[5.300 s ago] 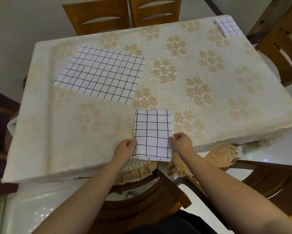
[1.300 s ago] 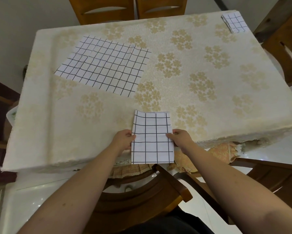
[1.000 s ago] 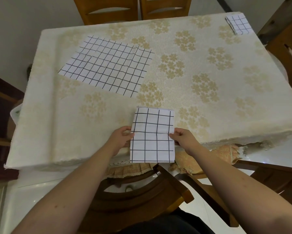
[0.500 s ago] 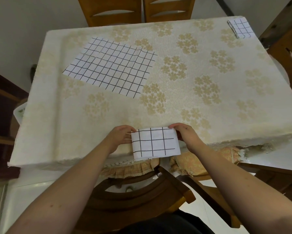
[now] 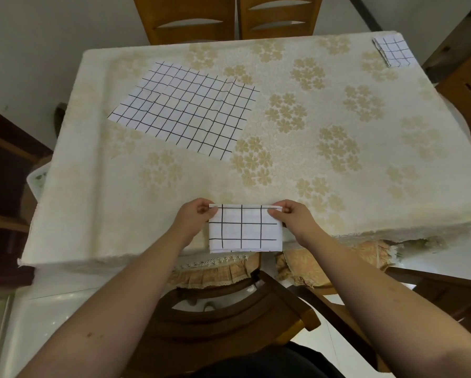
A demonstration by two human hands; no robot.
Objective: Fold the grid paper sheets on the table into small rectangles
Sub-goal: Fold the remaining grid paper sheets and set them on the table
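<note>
The left hand (image 5: 194, 217) pinches the far left corner of a folded grid sheet (image 5: 245, 229), and the right hand (image 5: 291, 218) pinches its far right corner, thumb and fingers of each curled over the doubled far edge. The sheet lies at the near edge of the table (image 5: 365, 186), in the middle, with its near edge reaching the rim or slightly past it. It is a compact rectangle with its long axis running left to right, layered open edges far from the person and the fold seemingly at the near side. This piece looks nearly done, perhaps needing only a crease pressed flat or one more fold. A finished small rectangle (image 5: 395, 51) already sits at the far right corner, lying squarely with the table. An unfolded grid sheet (image 5: 185, 109) remains flat on the far left, turned askew, its long axis running roughly left to right, so at least one full sheet is left to fold.
</note>
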